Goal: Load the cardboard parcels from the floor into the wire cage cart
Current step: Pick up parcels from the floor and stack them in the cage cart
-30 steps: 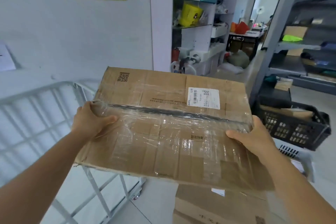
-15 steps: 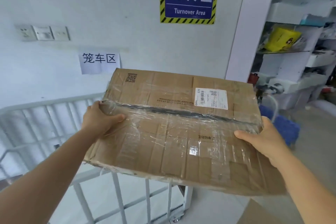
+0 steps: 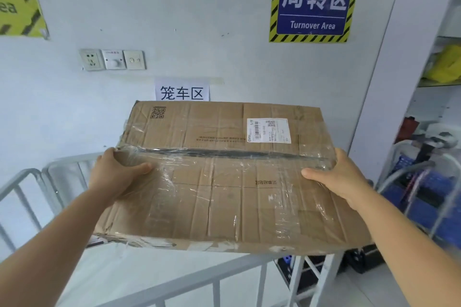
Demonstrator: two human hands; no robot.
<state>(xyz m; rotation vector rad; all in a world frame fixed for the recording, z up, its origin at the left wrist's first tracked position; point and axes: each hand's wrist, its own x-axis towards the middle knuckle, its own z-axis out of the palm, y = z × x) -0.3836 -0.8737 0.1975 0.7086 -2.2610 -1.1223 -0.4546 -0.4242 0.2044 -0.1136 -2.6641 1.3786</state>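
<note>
Both hands (image 3: 117, 174) (image 3: 336, 177) hold taped parcel (image 3: 224, 182) above cage cart (image 3: 199, 279).

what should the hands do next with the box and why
Probably carry the box a little further forward and lower it into the cart. The left hand and right hand grip its two sides, and it hangs in the air above the cart's near rail, not yet resting on anything. The cart floor beyond the rail looks free.

Creased cardboard parcel (image 3: 224, 182) — glossy clear tape (image 3: 224, 172)

brown parcel (image 3: 224, 182), grey cage cart (image 3: 189, 284)
</note>
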